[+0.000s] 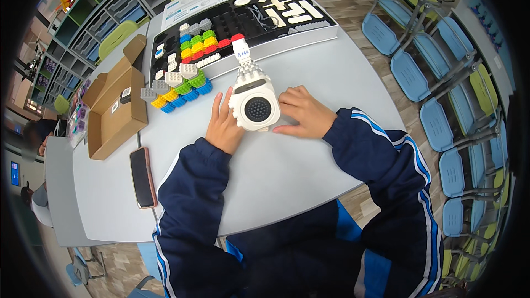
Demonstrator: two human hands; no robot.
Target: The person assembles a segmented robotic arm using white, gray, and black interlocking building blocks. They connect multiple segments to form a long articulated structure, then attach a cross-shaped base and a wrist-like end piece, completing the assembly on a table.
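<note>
A white block model [255, 105] stands on the table in front of me, with a round black grille on its upper face. Grey studded bricks [251, 73] taper away from it to a white piece [241, 51] with handwriting, and a red brick [237, 37] is at the far tip. My left hand [223, 124] presses the model's left side, fingers stretched upward and its thumb partly hidden. On the other side my right hand [305, 113] touches the model with bent fingers, its thumb at the lower edge. Between them, the two hands hold the model.
Left of the model sit stacked coloured bricks [179, 88]. Behind is a parts tray [281, 44] with coloured bricks and white pieces. An open cardboard box [118, 116] and a phone [143, 177] lie at left. Stacked blue chairs [411, 77] stand beyond the table's right edge.
</note>
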